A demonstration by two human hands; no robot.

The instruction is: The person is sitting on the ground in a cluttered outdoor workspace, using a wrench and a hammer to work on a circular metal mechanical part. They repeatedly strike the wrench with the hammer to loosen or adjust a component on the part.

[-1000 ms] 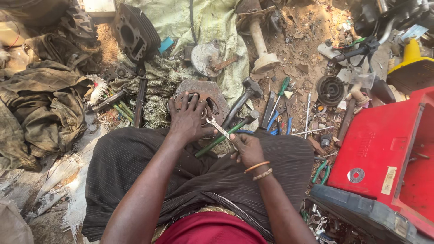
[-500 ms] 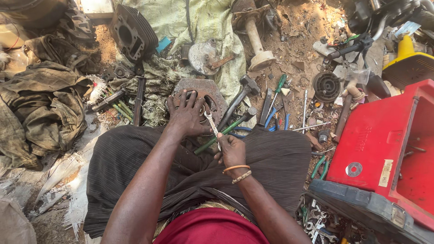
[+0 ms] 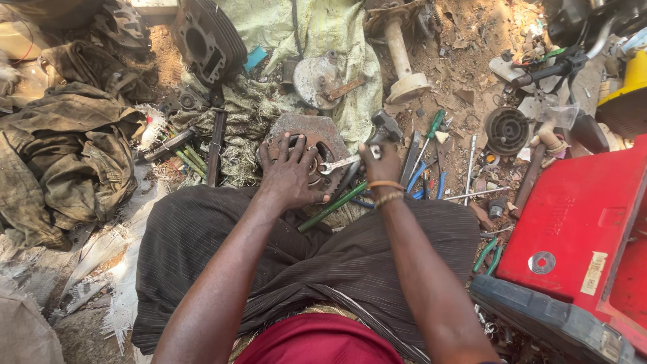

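My left hand [image 3: 288, 174] lies flat with fingers spread on a rusty round metal engine part [image 3: 306, 138] that rests on the ground in front of my knees. My right hand [image 3: 381, 162] grips the end of a silver open-ended wrench [image 3: 337, 164], whose jaw sits on the middle of that part, beside my left fingers. A green-handled tool [image 3: 331, 207] lies slanted just below the wrench, across my dark striped cloth.
Screwdrivers and pliers [image 3: 423, 162] and a hammer [image 3: 385, 126] lie scattered right of the part. A red box [image 3: 573, 236] stands at the right. A black engine cylinder [image 3: 205, 42] sits at the top, dirty rags [image 3: 74, 148] at the left.
My right hand has swung the wrench up and to the right, so the handle now lies nearly level. My left hand stays pressed on the part.
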